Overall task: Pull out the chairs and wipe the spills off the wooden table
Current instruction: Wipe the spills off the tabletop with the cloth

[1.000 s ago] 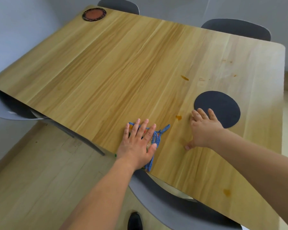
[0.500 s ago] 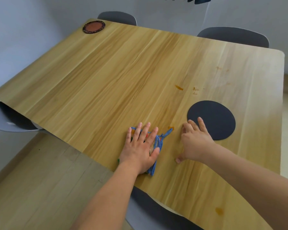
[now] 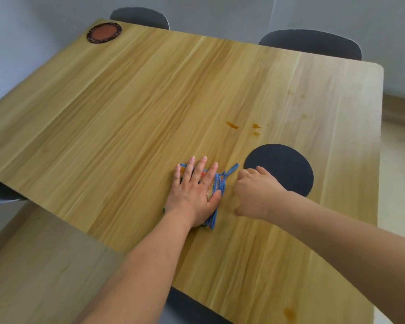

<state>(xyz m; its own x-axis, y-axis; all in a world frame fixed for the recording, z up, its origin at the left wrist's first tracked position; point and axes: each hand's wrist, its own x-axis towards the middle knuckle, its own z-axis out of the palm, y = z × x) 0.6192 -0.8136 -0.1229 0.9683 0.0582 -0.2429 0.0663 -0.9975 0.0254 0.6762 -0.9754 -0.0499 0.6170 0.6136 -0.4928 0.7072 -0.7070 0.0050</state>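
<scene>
The wooden table (image 3: 126,113) fills the view. My left hand (image 3: 194,192) presses flat on a blue-edged cloth (image 3: 220,183) near the table's front edge; most of the cloth is hidden under the palm. My right hand (image 3: 257,190) rests on the bare wood just right of the cloth, fingers bent, holding nothing, its fingertips at the edge of a black round mat (image 3: 283,167). Orange spills lie beyond the hands (image 3: 232,125) (image 3: 256,127) and near the front right edge (image 3: 290,314). Fainter marks (image 3: 290,92) show farther back.
A brown round coaster (image 3: 104,32) sits at the far left corner. Grey chairs stand at the far side (image 3: 140,17) (image 3: 313,43), at the left end (image 3: 0,195) and below me under the near edge (image 3: 192,307). Wood-look floor lies on the left.
My left hand has slid the cloth away from the front edge and to the right, over the small orange spot beside my right hand. The right hand's fingers have bent more.
</scene>
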